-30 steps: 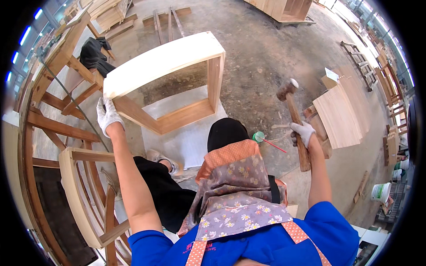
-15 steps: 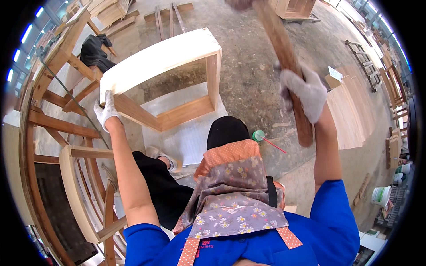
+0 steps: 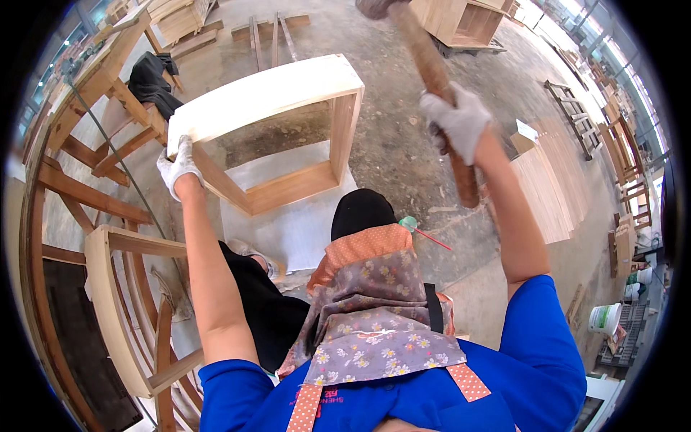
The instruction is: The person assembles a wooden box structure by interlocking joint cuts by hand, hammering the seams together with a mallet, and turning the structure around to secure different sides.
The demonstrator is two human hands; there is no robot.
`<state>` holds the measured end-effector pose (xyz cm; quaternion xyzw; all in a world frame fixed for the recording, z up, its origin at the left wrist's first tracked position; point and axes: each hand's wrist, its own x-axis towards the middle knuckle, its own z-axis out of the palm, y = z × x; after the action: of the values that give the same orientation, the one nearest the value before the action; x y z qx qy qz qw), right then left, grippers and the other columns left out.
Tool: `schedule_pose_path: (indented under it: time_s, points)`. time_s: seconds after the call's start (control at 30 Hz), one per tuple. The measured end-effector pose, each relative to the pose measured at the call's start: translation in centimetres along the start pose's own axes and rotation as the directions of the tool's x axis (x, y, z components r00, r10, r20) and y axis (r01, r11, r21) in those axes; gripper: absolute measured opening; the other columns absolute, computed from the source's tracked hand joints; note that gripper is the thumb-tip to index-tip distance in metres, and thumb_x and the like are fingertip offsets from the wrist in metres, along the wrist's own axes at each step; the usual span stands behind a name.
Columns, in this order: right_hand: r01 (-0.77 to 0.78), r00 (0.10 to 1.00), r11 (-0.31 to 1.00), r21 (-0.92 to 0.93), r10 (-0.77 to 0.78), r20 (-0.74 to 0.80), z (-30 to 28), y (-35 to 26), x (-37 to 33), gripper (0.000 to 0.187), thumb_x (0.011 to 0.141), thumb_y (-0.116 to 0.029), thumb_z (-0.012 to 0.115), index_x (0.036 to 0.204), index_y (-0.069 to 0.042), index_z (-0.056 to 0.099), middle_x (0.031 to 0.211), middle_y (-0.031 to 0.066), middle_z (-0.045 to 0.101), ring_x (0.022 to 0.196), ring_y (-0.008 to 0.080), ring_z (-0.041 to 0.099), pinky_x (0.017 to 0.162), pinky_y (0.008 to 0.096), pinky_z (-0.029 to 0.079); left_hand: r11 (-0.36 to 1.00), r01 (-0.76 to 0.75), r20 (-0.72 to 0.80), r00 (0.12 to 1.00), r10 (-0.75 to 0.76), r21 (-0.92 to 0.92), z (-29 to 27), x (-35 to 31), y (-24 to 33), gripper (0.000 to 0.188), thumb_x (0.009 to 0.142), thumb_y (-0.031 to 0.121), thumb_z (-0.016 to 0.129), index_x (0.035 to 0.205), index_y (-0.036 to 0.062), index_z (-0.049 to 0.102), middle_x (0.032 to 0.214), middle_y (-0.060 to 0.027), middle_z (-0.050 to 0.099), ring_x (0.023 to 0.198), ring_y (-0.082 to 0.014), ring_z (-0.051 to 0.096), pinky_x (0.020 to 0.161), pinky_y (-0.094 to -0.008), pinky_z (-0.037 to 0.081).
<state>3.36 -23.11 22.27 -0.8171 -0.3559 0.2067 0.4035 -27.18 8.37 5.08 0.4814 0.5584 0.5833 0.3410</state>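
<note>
A pale wooden box frame (image 3: 270, 92) with a curved top board stands on a white sheet on the floor in front of me. My left hand (image 3: 178, 167), in a white glove, grips its left upper corner, thumb on top. In my right hand (image 3: 457, 122), also gloved, is a hammer (image 3: 421, 45) with a thick wooden handle. I hold it raised to the right of the frame, fingers wrapped round the lower handle. Its head is partly cut off by the top edge of the view. Hammer and frame are apart.
A wooden rack (image 3: 93, 191) and another curved frame (image 3: 119, 309) stand close on my left. Stacked thin boards (image 3: 551, 183) lie to the right, with a white bucket (image 3: 604, 317) nearer. A green-lidded cup (image 3: 408, 224) with a red straw is by my knee. A wooden cabinet (image 3: 461, 25) stands far off.
My right hand and the hammer have moved left and farther from me, toward the frame. My left hand keeps its grip on the corner. The view has shifted slightly.
</note>
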Motion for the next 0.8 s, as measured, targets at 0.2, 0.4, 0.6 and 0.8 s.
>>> schedule_pose_path:
  time_s: [0.2,0.4,0.6,0.8]
  points:
    - [-0.203,0.948,0.979,-0.015,0.200,0.249,-0.5,3.3,1.8,0.035,0.082,-0.031,0.066,0.103,-0.004,0.058,0.062,0.0044,0.052,0.050,0.0149,0.052,0.043,0.0328,0.044,0.984,-0.017,0.003,1.000,0.017,-0.179,0.8,0.6,-1.2,0.056,0.075,0.023,0.079,0.116,-0.0023,0.050,0.105,-0.0105,0.061,0.085,-0.0176,0.057,0.076,-0.0294,0.046]
    - [-0.216,0.970,0.966,0.145,0.229,-0.084,-6.3,10.6,-1.7,0.034,0.082,-0.033,0.068,0.098,-0.004,0.059,0.063,0.0019,0.051,0.049,0.0127,0.050,0.042,0.0307,0.042,0.999,-0.005,-0.013,1.000,0.004,-0.036,0.5,-1.6,1.1,0.059,0.077,0.029,0.077,0.119,-0.0035,0.050,0.104,-0.0107,0.061,0.087,-0.0188,0.057,0.079,-0.0304,0.046]
    - [-0.532,0.831,0.847,-0.015,0.518,-0.201,-11.2,29.2,-8.7,0.030,0.077,-0.032,0.069,0.071,-0.003,0.063,0.061,0.0067,0.058,0.046,0.0163,0.051,0.042,0.0333,0.041,0.999,0.042,0.027,0.999,-0.041,-0.029,-0.3,-0.2,-0.2,0.061,0.077,0.031,0.077,0.120,-0.0035,0.049,0.106,-0.0115,0.061,0.089,-0.0197,0.057,0.081,-0.0315,0.045]
    - [-0.807,0.339,0.340,-0.484,0.936,0.092,-5.1,59.0,-22.4,0.030,0.078,-0.025,0.059,0.076,0.005,0.065,0.072,0.0212,0.064,0.060,0.0335,0.062,0.058,0.0460,0.051,0.994,-0.012,0.027,1.000,0.009,0.108,-1.5,-0.6,1.3,0.060,0.077,0.030,0.077,0.120,-0.0018,0.049,0.105,-0.0109,0.061,0.087,-0.0194,0.056,0.081,-0.0316,0.045]
